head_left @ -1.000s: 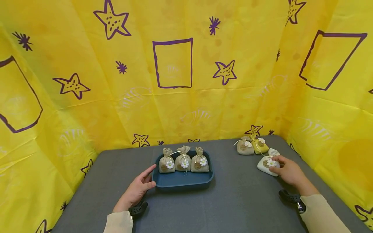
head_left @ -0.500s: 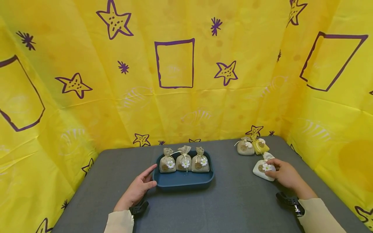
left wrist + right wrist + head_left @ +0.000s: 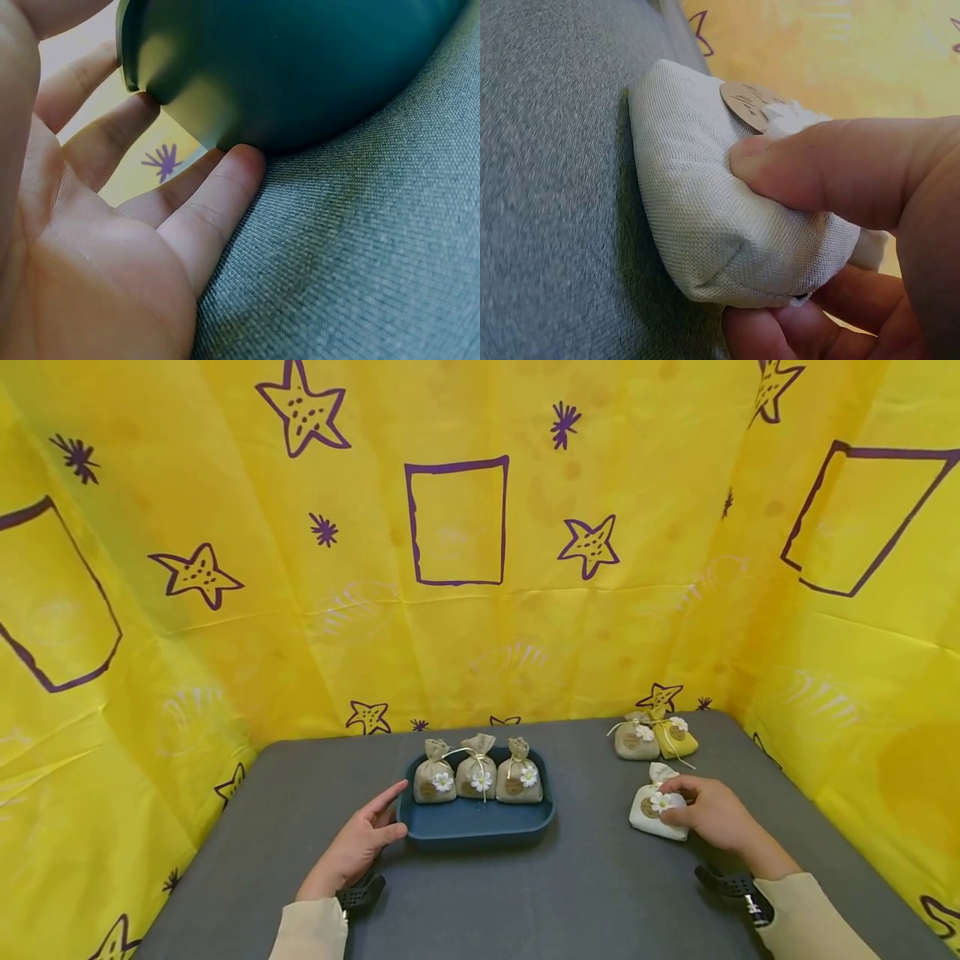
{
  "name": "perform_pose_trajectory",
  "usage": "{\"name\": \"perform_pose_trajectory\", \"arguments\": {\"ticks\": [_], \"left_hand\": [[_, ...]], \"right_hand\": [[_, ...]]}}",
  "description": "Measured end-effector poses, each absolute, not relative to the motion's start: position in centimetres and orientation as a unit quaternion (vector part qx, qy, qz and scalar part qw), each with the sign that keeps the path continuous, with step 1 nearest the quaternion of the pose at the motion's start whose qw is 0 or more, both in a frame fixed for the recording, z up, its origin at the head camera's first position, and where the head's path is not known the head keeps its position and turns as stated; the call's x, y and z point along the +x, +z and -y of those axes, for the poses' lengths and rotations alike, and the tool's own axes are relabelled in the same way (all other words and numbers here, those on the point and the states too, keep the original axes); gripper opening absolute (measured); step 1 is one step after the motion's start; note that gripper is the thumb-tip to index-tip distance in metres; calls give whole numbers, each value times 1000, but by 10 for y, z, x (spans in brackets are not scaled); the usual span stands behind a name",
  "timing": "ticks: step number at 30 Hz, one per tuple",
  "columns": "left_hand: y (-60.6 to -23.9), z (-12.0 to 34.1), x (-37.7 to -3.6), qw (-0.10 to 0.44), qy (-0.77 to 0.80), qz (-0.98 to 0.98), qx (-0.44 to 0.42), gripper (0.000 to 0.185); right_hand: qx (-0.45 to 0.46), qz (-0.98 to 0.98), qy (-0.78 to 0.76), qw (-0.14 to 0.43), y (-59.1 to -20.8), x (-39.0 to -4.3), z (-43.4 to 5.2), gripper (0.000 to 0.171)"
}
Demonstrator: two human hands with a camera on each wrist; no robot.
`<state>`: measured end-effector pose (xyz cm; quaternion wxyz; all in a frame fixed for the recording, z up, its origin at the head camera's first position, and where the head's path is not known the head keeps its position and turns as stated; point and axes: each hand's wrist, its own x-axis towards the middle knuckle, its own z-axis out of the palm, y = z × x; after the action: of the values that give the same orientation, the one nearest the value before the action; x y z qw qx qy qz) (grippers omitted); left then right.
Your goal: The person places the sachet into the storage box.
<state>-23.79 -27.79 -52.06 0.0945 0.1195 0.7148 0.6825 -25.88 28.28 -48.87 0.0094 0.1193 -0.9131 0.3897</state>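
On the right of the table, my right hand pinches a white drawstring sachet from its right side. In the right wrist view, the thumb presses the front of the white sachet by its round tag and white flower, and fingers lie behind it. My left hand touches the left end of a dark blue tray, its fingers nearly straight. Seen from the left wrist, fingertips rest against the outer wall of the tray. Three beige sachets stand in a row along the tray's back.
A beige sachet and a yellow sachet lie side by side near the table's back right. Yellow patterned cloth hangs behind and at both sides of the grey table.
My right hand has moved left and a little toward me with the white sachet, away from the other two sachets. My left hand stays at the tray.
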Motion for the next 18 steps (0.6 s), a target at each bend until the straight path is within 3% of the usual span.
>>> {"name": "perform_pose_trajectory", "arguments": {"ticks": [9, 18], "left_hand": [[-520, 278, -238, 95, 683, -715, 113, 69], [-523, 279, -238, 91, 677, -721, 113, 69]], "right_hand": [[102, 886, 451, -23, -483, -263, -268, 41], [143, 887, 438, 38, -463, -263, -236, 36]]}}
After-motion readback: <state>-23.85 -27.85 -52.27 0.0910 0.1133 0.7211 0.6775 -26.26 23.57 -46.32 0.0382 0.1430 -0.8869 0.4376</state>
